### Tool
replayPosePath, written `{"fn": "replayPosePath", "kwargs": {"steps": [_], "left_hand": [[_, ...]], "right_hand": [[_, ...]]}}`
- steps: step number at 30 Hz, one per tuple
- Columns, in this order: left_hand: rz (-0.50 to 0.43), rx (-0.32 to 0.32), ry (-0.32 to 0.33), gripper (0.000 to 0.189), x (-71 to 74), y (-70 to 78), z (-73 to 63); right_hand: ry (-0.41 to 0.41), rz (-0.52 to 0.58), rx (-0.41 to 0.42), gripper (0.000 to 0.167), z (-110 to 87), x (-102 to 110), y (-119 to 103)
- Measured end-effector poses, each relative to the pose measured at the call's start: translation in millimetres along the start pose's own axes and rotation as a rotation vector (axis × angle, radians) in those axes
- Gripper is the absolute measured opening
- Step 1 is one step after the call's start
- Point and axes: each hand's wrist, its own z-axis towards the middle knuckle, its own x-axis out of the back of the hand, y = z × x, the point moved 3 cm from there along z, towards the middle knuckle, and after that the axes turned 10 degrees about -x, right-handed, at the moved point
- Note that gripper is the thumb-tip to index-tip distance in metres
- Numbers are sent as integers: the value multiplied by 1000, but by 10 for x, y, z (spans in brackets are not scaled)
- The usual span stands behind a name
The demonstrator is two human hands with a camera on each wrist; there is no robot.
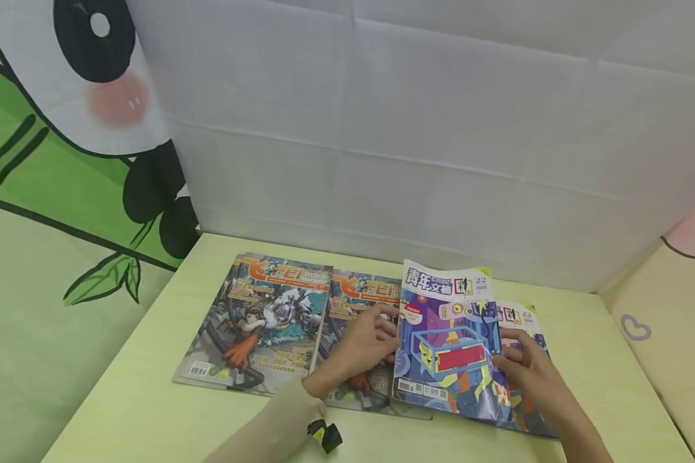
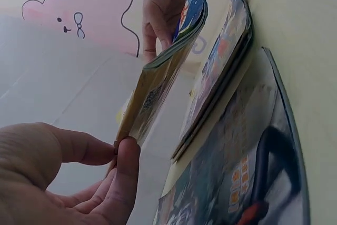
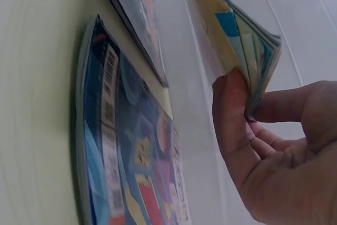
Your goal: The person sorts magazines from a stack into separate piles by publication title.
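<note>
Between both hands a purple-blue magazine (image 1: 448, 347) is held up off the table, its cover facing up in the head view. My left hand (image 1: 366, 344) pinches its left edge between thumb and fingers, as the left wrist view shows at the magazine's page edge (image 2: 158, 77). My right hand (image 1: 529, 366) pinches the opposite edge; in the right wrist view the pages (image 3: 253, 51) fan slightly above the thumb. Beneath it to the right lies another magazine with the same cover (image 1: 524, 315), partly hidden. Under my left hand lies a grey-orange magazine (image 1: 347, 308).
At the left of the pale yellow table (image 1: 168, 424) lies a stack of matching grey-orange magazines (image 1: 260, 321). A white cloth wall (image 1: 411, 128) rises behind the table. Printed cartoon panels stand on the left (image 1: 29, 270) and right sides.
</note>
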Motion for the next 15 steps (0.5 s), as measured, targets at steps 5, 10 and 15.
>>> {"fn": "replayPosePath", "kwargs": {"steps": [5, 10, 15], "left_hand": [[-65, 17, 33, 51, -215, -37, 8], [-144, 32, 44, 51, -414, -37, 23], [-188, 37, 61, 52, -598, -40, 56]], "right_hand": [[-66, 63, 16, 57, -32, 224, 104], [-136, 66, 54, 43, -51, 472, 224], [-255, 115, 129, 42, -80, 678, 317]]}}
